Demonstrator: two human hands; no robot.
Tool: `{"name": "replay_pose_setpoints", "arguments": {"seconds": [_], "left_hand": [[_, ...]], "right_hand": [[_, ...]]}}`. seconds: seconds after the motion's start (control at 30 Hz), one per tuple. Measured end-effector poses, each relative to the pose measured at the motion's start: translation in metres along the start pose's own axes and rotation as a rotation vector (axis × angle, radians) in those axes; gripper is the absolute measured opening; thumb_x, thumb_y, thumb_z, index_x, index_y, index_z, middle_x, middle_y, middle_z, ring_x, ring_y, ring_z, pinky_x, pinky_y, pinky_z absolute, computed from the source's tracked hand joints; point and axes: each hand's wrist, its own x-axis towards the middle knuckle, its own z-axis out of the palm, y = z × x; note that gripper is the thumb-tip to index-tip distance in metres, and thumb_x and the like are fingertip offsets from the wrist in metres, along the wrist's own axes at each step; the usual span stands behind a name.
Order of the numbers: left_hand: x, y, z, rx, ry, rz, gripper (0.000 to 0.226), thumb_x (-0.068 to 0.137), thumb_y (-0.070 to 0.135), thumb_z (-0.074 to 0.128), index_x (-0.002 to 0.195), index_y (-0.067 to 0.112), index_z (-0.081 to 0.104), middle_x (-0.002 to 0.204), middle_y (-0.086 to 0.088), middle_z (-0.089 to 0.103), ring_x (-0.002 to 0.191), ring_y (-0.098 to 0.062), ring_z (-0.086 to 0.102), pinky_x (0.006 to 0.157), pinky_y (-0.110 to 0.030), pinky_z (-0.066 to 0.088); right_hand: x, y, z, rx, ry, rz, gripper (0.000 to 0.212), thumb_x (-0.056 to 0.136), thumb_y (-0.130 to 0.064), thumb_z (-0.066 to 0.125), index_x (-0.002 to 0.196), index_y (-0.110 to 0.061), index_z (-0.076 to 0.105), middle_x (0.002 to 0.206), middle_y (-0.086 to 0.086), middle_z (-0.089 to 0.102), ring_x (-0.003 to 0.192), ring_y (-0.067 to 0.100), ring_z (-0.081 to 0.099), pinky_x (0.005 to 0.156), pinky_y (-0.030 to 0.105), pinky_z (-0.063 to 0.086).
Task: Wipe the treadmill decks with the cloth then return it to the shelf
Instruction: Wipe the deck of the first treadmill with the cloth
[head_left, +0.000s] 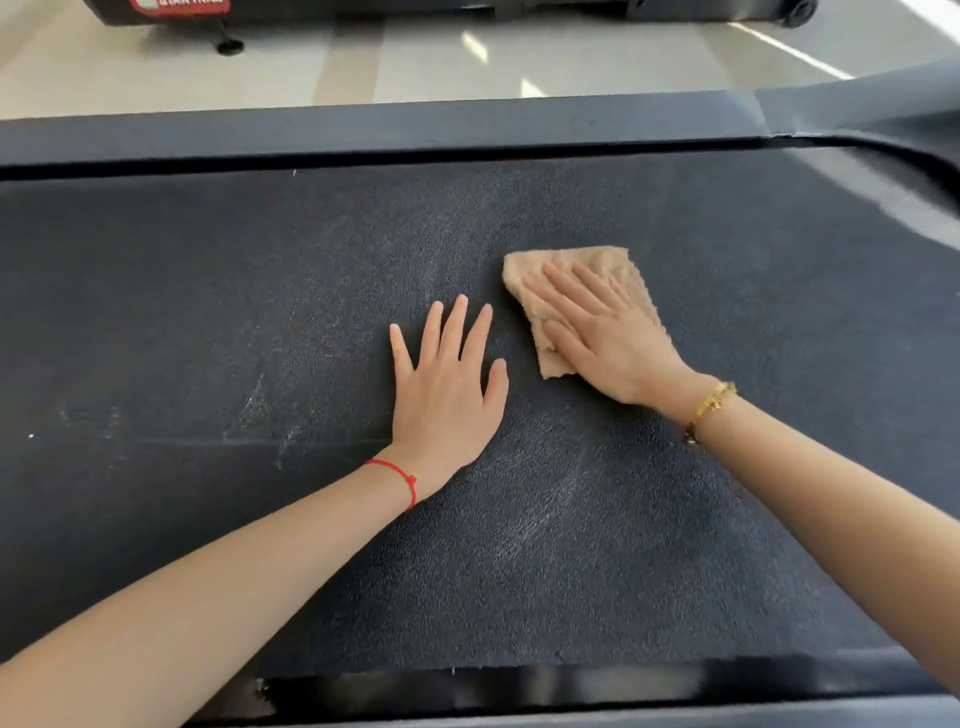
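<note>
A dark, textured treadmill deck (208, 312) fills most of the view, with pale dusty streaks across it. A tan cloth (613, 270) lies flat on the deck right of centre. My right hand (608, 338) presses down on the cloth with its fingers spread, covering the cloth's lower half. My left hand (447, 384) rests palm down on the bare deck just left of the cloth, fingers apart, holding nothing. No shelf is in view.
A smooth dark side rail (363, 130) runs along the deck's far edge, and another rail (571, 696) lines the near edge. Beyond lies a pale glossy floor (415, 62). The base of another machine (363, 8) stands at the top.
</note>
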Motion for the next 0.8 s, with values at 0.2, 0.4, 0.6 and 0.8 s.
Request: {"name": "replay_pose_setpoints", "arguments": {"seconds": [0.2,0.4,0.6,0.8], "left_hand": [[0.002,0.002,-0.002,0.025,-0.025,0.005,0.065,0.097,0.046,0.01,0.158,0.024,0.01,0.166,-0.002,0.009,0.153,-0.023,0.002,0.119,-0.062,0.005],[0.003,0.004,-0.005,0.02,-0.034,-0.007,0.066,0.096,0.046,0.01,0.157,0.024,0.012,0.165,-0.001,0.009,0.153,-0.022,0.0,0.119,-0.062,0.006],[0.002,0.004,-0.005,-0.011,-0.027,-0.017,0.062,0.098,0.044,0.022,0.157,0.024,0.017,0.165,0.0,0.012,0.153,-0.02,0.002,0.119,-0.062,0.004],[0.002,0.003,-0.004,-0.033,-0.022,-0.015,0.062,0.098,0.044,0.022,0.156,0.024,0.018,0.165,0.0,0.013,0.153,-0.021,0.002,0.119,-0.062,0.003]], "right_hand": [[0.049,0.073,-0.019,-0.026,0.022,0.258,0.052,0.104,-0.045,0.02,0.154,-0.033,0.014,0.164,-0.006,0.005,0.151,0.023,0.0,0.122,0.042,-0.004],[0.128,0.068,-0.026,-0.011,0.014,0.316,0.054,0.103,-0.045,0.015,0.155,-0.033,0.013,0.164,-0.001,0.005,0.151,0.029,0.0,0.121,0.049,-0.006],[0.11,0.009,-0.004,0.008,-0.04,0.024,0.051,0.104,-0.042,0.019,0.154,-0.035,0.017,0.163,-0.006,0.01,0.151,0.024,0.003,0.121,0.046,-0.003],[0.038,0.069,-0.019,-0.022,-0.014,0.091,0.051,0.104,-0.041,0.026,0.154,-0.034,0.019,0.163,-0.005,0.011,0.151,0.025,0.005,0.122,0.042,0.0]]}}
